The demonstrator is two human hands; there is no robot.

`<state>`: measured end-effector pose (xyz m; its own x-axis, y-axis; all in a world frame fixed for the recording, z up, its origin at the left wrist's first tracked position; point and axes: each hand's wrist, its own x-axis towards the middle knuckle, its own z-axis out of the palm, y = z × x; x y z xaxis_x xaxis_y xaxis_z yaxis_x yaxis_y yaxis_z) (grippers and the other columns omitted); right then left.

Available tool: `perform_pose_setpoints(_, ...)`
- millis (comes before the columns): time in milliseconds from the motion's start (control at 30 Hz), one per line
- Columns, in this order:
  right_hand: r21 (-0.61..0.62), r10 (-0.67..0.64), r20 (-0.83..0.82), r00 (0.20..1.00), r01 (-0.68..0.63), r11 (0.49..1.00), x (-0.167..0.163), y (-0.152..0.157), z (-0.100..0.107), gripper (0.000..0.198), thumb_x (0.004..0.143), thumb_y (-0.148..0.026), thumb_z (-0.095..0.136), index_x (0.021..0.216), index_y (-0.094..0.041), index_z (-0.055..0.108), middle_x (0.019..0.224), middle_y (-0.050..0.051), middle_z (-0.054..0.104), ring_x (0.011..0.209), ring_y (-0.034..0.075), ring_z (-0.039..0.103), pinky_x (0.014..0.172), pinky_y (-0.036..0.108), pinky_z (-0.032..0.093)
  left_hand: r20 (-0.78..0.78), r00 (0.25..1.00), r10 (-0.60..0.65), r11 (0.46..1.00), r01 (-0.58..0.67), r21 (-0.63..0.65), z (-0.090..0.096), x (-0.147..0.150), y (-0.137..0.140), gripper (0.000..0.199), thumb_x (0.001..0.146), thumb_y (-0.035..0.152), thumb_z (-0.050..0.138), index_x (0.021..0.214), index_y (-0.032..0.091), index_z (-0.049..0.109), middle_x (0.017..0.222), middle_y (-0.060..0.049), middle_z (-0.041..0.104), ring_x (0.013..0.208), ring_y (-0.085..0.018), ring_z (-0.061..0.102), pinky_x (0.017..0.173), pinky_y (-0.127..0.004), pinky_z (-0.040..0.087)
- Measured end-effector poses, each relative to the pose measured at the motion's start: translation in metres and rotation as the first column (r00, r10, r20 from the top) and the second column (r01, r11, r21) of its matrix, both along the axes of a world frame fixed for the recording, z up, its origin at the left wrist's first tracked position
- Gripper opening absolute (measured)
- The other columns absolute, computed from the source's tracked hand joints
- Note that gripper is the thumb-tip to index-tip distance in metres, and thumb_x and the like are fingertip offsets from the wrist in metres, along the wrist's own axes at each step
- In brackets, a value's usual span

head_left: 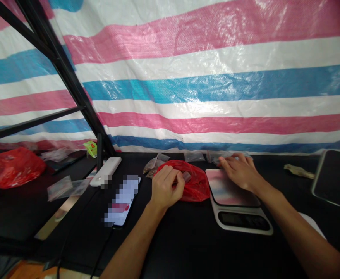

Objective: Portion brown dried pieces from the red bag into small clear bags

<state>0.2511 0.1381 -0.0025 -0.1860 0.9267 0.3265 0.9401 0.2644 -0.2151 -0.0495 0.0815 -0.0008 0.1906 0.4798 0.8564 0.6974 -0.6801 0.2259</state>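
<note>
My left hand (166, 186) is closed, its fingers curled at the left side of a crumpled red plastic bag (197, 188). Whatever is in those fingers, if anything, is hidden. My right hand (242, 171) reaches over a kitchen scale (225, 190) with a shiny metal plate and a dark display. Its fingers are apart, with the tips by small clear plastic bags (213, 155) behind the scale. Beside the red bag, past my left hand, lie clear bags with brownish contents (151, 166).
A lit phone (126, 201) and a white oblong device (106, 171) lie on the left. Further left are clear bags (68, 188), another red bag (17, 167) and a black metal frame (71, 77). A dark-screened tablet-like object (337, 178) stands right. A striped tarp (216, 85) hangs behind.
</note>
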Motion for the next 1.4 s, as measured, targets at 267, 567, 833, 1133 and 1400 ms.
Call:
perform_pose_setpoints(267,0.054,0.007,-0.011,1.000,-0.006,0.998,0.004,-0.010,-0.010,0.053,0.103,-0.058,0.035,0.114,-0.029,0.078,0.119,0.008,0.077,0.119,0.041,0.060,0.102,0.070,0.039,0.033,0.999,-0.017,1.000,0.018,-0.022,-0.002,0.003,-0.001,0.021,0.095,0.015,0.051,0.079,0.019,0.063,0.070,-0.003,0.059,0.068,-0.016,0.056,0.066,-0.030,0.045)
perform_pose_setpoints(567,0.138,0.466,-0.448,0.763,-0.456,0.879,-0.067,-0.055,0.021,0.041,0.108,-0.040,0.042,0.143,-0.032,0.062,0.149,0.005,0.060,0.137,0.025,0.055,0.117,0.047,0.043,-0.027,0.997,-0.069,0.977,0.062,-0.205,-0.006,0.006,0.002,0.077,0.090,0.045,0.073,0.155,0.022,0.039,0.148,-0.015,0.058,0.139,-0.031,0.053,0.116,-0.050,0.045)
perform_pose_setpoints(833,0.196,0.548,-0.436,0.714,-0.519,0.832,-0.085,-0.070,0.019,0.044,0.108,-0.032,0.044,0.150,-0.036,0.054,0.151,0.005,0.059,0.139,0.027,0.054,0.117,0.051,0.042,-0.029,0.990,-0.141,0.973,0.133,-0.189,-0.009,0.001,0.006,0.057,0.097,0.029,0.063,0.151,0.023,0.044,0.146,-0.013,0.061,0.140,-0.028,0.054,0.118,-0.049,0.045)
perform_pose_setpoints(1133,0.324,0.440,-0.288,0.851,-0.345,0.881,-0.076,-0.058,0.017,0.038,0.101,-0.027,0.054,0.139,-0.028,0.058,0.132,0.009,0.070,0.121,0.027,0.064,0.105,0.049,0.049,0.142,0.984,0.110,0.989,-0.094,-0.112,-0.009,-0.003,0.007,0.032,0.099,0.024,0.056,0.130,0.019,0.057,0.118,-0.013,0.072,0.109,-0.026,0.069,0.098,-0.042,0.051)
perform_pose_setpoints(1400,0.082,0.583,-0.033,0.812,-0.579,0.811,-0.094,-0.025,0.019,0.034,0.097,-0.022,0.058,0.129,-0.028,0.068,0.125,0.007,0.074,0.119,0.029,0.063,0.104,0.051,0.045,0.094,0.900,0.426,0.862,-0.373,-0.343,-0.009,-0.015,0.015,0.023,0.101,0.033,0.047,0.115,0.019,0.060,0.104,-0.013,0.072,0.090,-0.028,0.071,0.079,-0.037,0.051)
